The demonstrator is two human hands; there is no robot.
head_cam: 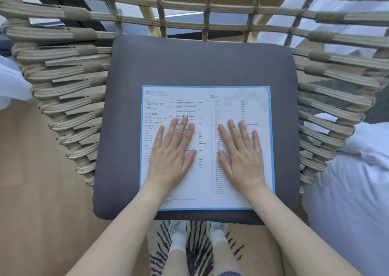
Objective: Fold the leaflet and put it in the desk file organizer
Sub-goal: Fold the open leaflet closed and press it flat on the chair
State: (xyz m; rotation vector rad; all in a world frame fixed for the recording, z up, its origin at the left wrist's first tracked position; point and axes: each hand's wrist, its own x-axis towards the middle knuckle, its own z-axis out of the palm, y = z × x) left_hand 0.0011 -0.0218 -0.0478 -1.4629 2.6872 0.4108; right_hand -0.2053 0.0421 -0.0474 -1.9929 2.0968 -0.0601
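A white leaflet (205, 107) with a blue border and printed menu text lies unfolded and flat on a grey seat cushion (197, 65). My left hand (173, 151) rests palm down on the leaflet's left half, fingers spread. My right hand (240, 151) rests palm down on its right half, fingers spread too. Neither hand grips anything. No desk file organizer is in view.
The cushion sits in a woven rope chair (69, 90) whose back and sides rise around it. White bedding (353, 191) lies to the right. Below the cushion's front edge are my feet in white socks (179, 240) on a striped rug (197, 252) and wooden floor.
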